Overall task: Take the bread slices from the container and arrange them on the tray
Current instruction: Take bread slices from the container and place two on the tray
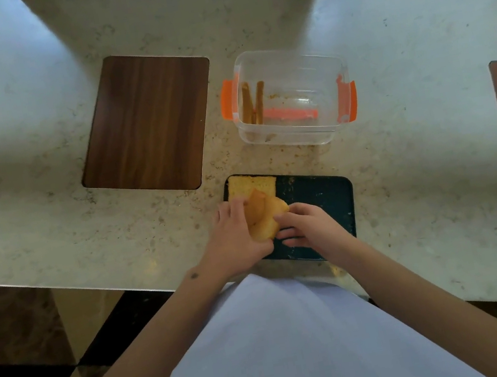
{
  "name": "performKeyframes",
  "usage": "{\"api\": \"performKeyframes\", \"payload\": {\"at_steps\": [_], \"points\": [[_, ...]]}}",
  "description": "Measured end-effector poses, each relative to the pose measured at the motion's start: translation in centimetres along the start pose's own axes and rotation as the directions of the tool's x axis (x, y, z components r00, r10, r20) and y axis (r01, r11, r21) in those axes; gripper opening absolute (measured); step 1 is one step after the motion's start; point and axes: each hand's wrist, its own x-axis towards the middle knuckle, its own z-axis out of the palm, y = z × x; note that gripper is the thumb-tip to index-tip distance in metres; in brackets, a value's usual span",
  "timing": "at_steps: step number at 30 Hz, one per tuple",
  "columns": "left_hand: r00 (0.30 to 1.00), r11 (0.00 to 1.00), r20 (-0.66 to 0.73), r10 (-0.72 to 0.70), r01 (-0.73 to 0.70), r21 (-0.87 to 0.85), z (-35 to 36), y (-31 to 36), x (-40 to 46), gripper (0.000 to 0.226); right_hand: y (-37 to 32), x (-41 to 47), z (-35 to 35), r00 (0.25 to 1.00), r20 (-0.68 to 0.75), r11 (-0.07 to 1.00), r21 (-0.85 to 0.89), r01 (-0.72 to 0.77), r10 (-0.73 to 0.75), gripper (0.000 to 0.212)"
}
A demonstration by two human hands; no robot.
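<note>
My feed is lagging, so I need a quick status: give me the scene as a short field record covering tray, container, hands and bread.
tray: dark rectangular tray at the near counter edge, crumbs on it
bread on tray: one pale yellow slice lying flat in the far-left corner
bread in hand: golden slices held over the tray's left side; count unclear
left hand: gripping the held slices
right hand: touching the held slices, fingers on the tray
container: clear plastic box with orange clips beyond the tray, lid off
bread left in container: two slices standing at its left end
</note>
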Motion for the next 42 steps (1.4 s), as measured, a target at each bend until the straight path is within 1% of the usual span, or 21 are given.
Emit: {"api": "performKeyframes", "payload": {"at_steps": [4,7,9,11,14,15,18,19,20,21,23,24,25,26,27,28,30,33,35,39,42], "points": [[0.994,0.989,0.004,0.113,-0.113,0.094,0.0,0.0,-0.3,0.082,-0.1,-0.2,0.0,1.0,-0.021,1.0,-0.006,0.01,-0.01,0.027],[0.995,0.993,0.018,0.101,-0.102,0.057,0.3,-0.3,-0.5,0.084,-0.3,-0.3,-0.2,1.0,-0.024,1.0,-0.015,0.015,-0.016,0.024],[0.998,0.999,0.047,0.034,-0.034,0.002,0.6,-0.5,-0.6,0.086,-0.4,-0.3,-0.2,1.0,-0.006,1.0,-0.006,0.017,-0.017,0.026],[0.994,0.994,0.088,-0.067,0.074,-0.075,0.8,-0.6,-0.6,0.086,-0.3,-0.4,0.1,1.0,0.014,0.999,0.035,-0.004,0.003,0.028],[0.985,0.985,0.11,-0.131,0.142,-0.101,1.2,-0.6,-0.5,0.086,0.3,-0.5,0.6,0.998,0.042,0.996,0.073,-0.047,0.044,0.031],[0.98,0.974,0.113,-0.166,0.181,-0.138,1.2,-0.6,-0.4,0.087,0.6,-0.5,0.7,0.997,0.045,0.994,0.097,-0.06,0.056,0.032],[0.928,0.856,0.177,-0.328,0.371,-0.36,0.7,-0.6,0.3,0.085,1.0,-0.5,1.1,0.993,0.05,0.977,0.18,-0.116,0.109,0.035],[0.918,0.839,0.187,-0.348,0.395,-0.375,0.5,-0.6,0.5,0.085,1.1,-0.5,1.2,0.991,0.057,0.976,0.178,-0.127,0.119,0.037],[0.925,0.858,0.176,-0.336,0.378,-0.348,0.3,-0.6,0.7,0.086,1.1,-0.4,1.3,0.991,0.066,0.978,0.167,-0.128,0.119,0.039],[0.944,0.9,0.144,-0.295,0.326,-0.29,0.2,-0.6,0.7,0.088,1.2,-0.3,1.4,0.991,0.074,0.979,0.161,-0.123,0.112,0.041],[0.985,0.98,0.075,-0.156,0.164,-0.116,-0.1,-0.7,0.6,0.089,1.0,-0.2,1.3,0.993,0.059,0.979,0.172,-0.108,0.099,0.044],[0.997,0.999,0.06,-0.052,0.052,-0.006,-0.2,-0.7,0.5,0.088,0.9,-0.1,1.2,0.995,0.04,0.98,0.177,-0.095,0.089,0.043],[0.995,0.99,0.064,0.072,-0.079,0.119,-0.4,-0.8,0.4,0.087,0.9,0.0,1.1,0.997,0.017,0.983,0.164,-0.078,0.076,0.041],[0.978,0.949,0.084,0.193,-0.207,0.237,-0.5,-1.0,0.4,0.086,0.8,0.2,0.9,0.998,-0.01,0.991,0.123,-0.06,0.062,0.037],[0.951,0.892,0.117,0.288,-0.31,0.329,-0.7,-1.2,0.5,0.084,0.8,0.4,0.8,0.998,-0.038,0.998,0.053,-0.044,0.046,0.033],[0.926,0.841,0.155,0.344,-0.377,0.388,-0.8,-1.4,0.6,0.082,0.8,0.5,0.7,0.998,-0.058,0.999,-0.029,-0.033,0.031,0.03],[0.899,0.78,0.224,0.376,-0.437,0.447,-0.9,-1.8,0.9,0.082,1.0,0.9,0.6,0.998,-0.058,0.985,-0.169,-0.029,0.019,0.029],[0.883,0.729,0.311,0.351,-0.467,0.501,-1.0,-2.2,1.6,0.084,1.8,1.4,1.0,0.999,-0.035,0.943,-0.33,-0.031,0.021,0.028],[0.873,0.701,0.354,0.336,-0.483,0.524,-1.0,-2.6,2.0,0.086,2.5,1.7,1.3,0.998,-0.061,0.903,-0.428,-0.027,0.001,0.031],[0.845,0.651,0.432,0.314,-0.523,0.551,-0.9,-3.1,2.3,0.088,3.4,1.9,1.9,0.996,-0.083,0.833,-0.552,-0.031,-0.018,0.022],[0.831,0.621,0.46,0.312,-0.545,0.563,-0.8,-3.5,2.5,0.089,3.7,1.9,2.0,0.995,-0.095,0.823,-0.566,-0.04,-0.017,0.022]]}}
